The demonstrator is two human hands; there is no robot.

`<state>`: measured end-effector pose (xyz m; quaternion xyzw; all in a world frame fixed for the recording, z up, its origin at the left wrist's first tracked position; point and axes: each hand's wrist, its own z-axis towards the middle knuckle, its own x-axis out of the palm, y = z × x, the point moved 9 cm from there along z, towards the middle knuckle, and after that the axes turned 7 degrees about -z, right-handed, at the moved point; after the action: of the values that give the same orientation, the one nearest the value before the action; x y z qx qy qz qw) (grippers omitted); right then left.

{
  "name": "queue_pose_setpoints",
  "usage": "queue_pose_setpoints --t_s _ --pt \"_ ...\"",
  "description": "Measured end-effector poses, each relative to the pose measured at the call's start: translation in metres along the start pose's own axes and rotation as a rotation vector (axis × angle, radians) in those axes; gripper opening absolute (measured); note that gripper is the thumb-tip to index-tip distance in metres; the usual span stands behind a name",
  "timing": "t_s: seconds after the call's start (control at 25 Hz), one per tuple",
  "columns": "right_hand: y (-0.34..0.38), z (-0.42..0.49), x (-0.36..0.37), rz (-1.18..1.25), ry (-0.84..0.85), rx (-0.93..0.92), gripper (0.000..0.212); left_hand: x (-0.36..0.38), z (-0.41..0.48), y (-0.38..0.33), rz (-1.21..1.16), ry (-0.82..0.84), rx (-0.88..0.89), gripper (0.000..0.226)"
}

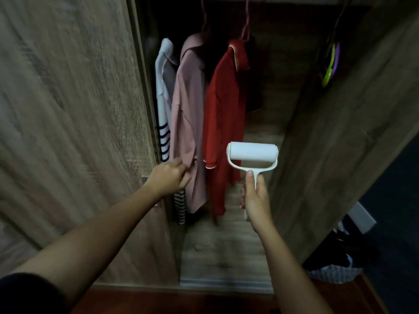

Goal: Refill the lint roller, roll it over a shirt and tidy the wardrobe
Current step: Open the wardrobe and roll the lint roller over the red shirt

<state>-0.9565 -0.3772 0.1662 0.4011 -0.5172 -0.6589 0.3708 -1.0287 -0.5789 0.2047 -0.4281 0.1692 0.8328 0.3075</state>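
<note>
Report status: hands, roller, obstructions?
Right hand grips lint roller handle, roll upward. Left hand at edge of pink shirt, grip unclear. Red shirt hangs between them.

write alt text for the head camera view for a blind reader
A person's right hand holds a white lint roller by its handle in front of an open wardrobe. The left hand is at the edge of a pink shirt, which hangs between a striped shirt and a red shirt.
</note>
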Motion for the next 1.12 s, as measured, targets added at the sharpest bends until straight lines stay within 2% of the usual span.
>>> queue_pose_setpoints --t_s 0.08,0.16,0.24,0.32,0.48,0.64,0.76,0.88,0.96,1.12 --pt "0.002 0.008 -0.008 0.022 -0.005 0.001 0.019 -0.022 0.040 0.003 -0.247 -0.173 -0.251 0.038" --pt "0.003 0.015 -0.012 0.005 0.006 -0.018 0.019 -0.019 0.069 0.006 -0.412 -0.156 -0.532 0.043" --pt "0.008 0.026 -0.018 -0.013 0.022 -0.036 0.017 0.003 0.086 0.006 -0.453 -0.072 -0.697 0.046" --pt "0.010 0.046 -0.027 -0.009 0.045 -0.032 0.017 0.012 0.093 0.003 -0.447 -0.072 -0.734 0.032" --pt "0.020 0.088 -0.026 0.021 0.117 -0.070 0.016 -0.032 0.068 0.019 -0.468 -0.423 -0.765 0.020" --pt "0.016 0.110 0.008 0.138 0.279 -0.081 0.013 -0.096 0.042 0.041 -0.319 -0.609 -0.787 0.011" --pt "0.015 0.114 0.033 0.149 0.375 -0.155 0.013 -0.141 0.035 0.053 -0.167 -0.585 -0.689 0.017" --pt "0.009 0.118 0.052 0.144 0.384 -0.205 0.015 -0.177 0.032 0.069 -0.007 -0.499 -0.658 0.023" --pt "0.011 0.119 0.066 0.095 0.379 -0.215 0.009 -0.192 0.032 0.081 0.028 -0.523 -0.672 0.021" --pt "-0.005 0.116 0.095 -0.061 0.343 -0.196 0.017 -0.189 0.041 0.091 0.030 -0.576 -0.676 0.017"
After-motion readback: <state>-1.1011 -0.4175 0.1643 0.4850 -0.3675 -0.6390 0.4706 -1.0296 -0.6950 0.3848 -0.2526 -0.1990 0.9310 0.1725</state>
